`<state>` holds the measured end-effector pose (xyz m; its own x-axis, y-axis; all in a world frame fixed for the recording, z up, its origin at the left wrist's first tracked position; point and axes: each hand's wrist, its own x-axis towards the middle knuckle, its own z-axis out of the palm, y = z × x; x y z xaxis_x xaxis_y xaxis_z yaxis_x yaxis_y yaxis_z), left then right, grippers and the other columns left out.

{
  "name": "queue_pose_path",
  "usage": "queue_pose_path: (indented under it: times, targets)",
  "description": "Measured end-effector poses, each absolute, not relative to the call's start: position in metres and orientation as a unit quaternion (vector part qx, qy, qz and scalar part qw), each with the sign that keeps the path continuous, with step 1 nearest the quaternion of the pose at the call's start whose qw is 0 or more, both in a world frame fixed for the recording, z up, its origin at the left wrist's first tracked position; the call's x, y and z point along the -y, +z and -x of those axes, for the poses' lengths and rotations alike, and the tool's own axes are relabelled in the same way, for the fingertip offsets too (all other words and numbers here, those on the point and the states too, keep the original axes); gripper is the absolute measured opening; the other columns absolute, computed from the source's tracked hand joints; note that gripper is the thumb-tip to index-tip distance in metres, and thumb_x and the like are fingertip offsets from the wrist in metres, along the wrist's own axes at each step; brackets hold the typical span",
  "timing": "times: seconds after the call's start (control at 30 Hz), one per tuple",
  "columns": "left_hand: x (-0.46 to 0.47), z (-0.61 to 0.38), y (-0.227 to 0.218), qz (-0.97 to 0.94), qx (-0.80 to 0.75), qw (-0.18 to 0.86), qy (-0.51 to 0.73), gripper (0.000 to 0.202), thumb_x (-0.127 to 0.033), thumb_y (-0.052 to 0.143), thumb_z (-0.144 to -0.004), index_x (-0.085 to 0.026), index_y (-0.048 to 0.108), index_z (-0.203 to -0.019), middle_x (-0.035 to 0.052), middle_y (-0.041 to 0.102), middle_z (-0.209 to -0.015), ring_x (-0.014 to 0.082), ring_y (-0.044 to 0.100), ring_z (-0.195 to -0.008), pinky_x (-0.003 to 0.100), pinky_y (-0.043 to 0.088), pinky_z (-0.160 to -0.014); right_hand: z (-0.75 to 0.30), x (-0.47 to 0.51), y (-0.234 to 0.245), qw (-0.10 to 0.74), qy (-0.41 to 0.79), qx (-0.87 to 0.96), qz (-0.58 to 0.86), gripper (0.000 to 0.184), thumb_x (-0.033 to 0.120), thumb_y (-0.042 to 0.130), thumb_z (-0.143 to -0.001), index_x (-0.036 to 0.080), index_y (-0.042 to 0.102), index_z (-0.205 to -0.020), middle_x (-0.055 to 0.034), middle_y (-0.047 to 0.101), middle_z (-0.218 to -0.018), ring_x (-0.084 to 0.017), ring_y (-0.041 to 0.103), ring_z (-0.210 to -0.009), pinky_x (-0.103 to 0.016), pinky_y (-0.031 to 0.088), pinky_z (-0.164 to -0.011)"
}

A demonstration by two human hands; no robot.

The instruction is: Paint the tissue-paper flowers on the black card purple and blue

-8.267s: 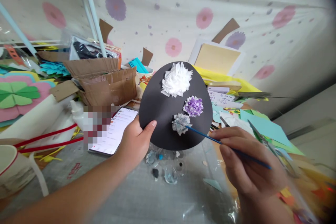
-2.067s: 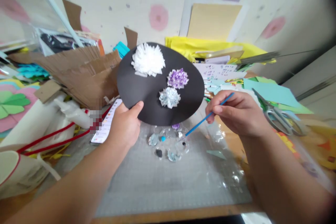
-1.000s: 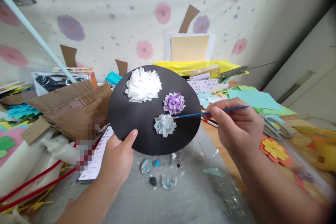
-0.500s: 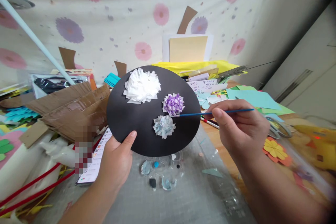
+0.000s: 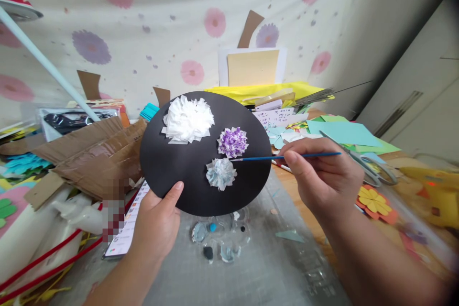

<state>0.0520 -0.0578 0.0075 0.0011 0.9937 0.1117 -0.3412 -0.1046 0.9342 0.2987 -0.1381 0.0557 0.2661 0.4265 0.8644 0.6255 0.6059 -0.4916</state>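
Observation:
My left hand [image 5: 161,222] grips the lower left edge of a round black board [image 5: 168,162], thumb on its front, and holds it tilted up. On the board sit three ruffled paper flowers: a large white flower [image 5: 188,120], a smaller purple-and-white flower [image 5: 233,142] and a pale blue-grey flower [image 5: 221,174]. In my right hand [image 5: 319,172] a thin blue paintbrush [image 5: 261,158] is pinched, lying almost level. Its tip is at the upper right edge of the blue-grey flower; whether it touches the petals is hard to tell.
Below the board, a clear paint palette [image 5: 229,234] with blue, black and grey dabs lies on a grey mat [image 5: 258,277]. Cardboard [image 5: 96,158] and a phone [image 5: 125,229] are left. Scissors [image 5: 373,172], a yellow glue gun [image 5: 426,191] and coloured paper [image 5: 347,133] are right.
The board has shifted slightly left in view and tipped a little. The brush has moved slightly left with it, its tip still beside the blue-grey flower. Both hands keep their holds.

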Motion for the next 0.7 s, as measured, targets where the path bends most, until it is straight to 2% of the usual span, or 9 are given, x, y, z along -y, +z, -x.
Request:
queue_pose_path:
  times: [0.27, 0.47, 0.7]
  targets:
    - [0.0556, -0.0506, 0.0069, -0.405, -0.346, 0.601, 0.596, 0.045, -0.026, 0.076, -0.081, -0.033, 0.068, -0.125, -0.0005, 0.066, -0.137, 0.0255, 0.047, -0.139, 0.042, 0.033, -0.121, -0.2993, 0.1399, 0.0572, 0.668, -0.073, 0.605, 0.428, 0.012, 0.012, 0.067, -0.086, 0.024, 0.066, -0.089, 0.0001, 0.069, -0.078, -0.016, 0.067, -0.072, -0.032, 0.054, -0.064]
    - [0.0558, -0.0515, 0.0087, -0.396, -0.349, 0.603, 0.598, 0.049, -0.023, 0.076, -0.081, -0.034, 0.066, -0.127, -0.0018, 0.065, -0.139, 0.0260, 0.044, -0.142, 0.044, 0.030, -0.122, -0.2980, 0.1400, 0.0594, 0.657, -0.080, 0.616, 0.428, 0.014, 0.011, 0.066, -0.085, 0.024, 0.066, -0.090, -0.0001, 0.069, -0.077, -0.016, 0.068, -0.072, -0.031, 0.054, -0.062]
    - [0.0562, -0.0519, 0.0098, -0.405, -0.351, 0.601, 0.593, 0.048, -0.023, 0.074, -0.083, -0.034, 0.065, -0.128, -0.0012, 0.064, -0.139, 0.0273, 0.047, -0.140, 0.046, 0.039, -0.117, -0.2952, 0.1402, 0.0633, 0.648, -0.095, 0.629, 0.420, 0.015, 0.009, 0.065, -0.084, 0.023, 0.064, -0.089, 0.0004, 0.068, -0.075, -0.016, 0.067, -0.071, -0.031, 0.053, -0.063]
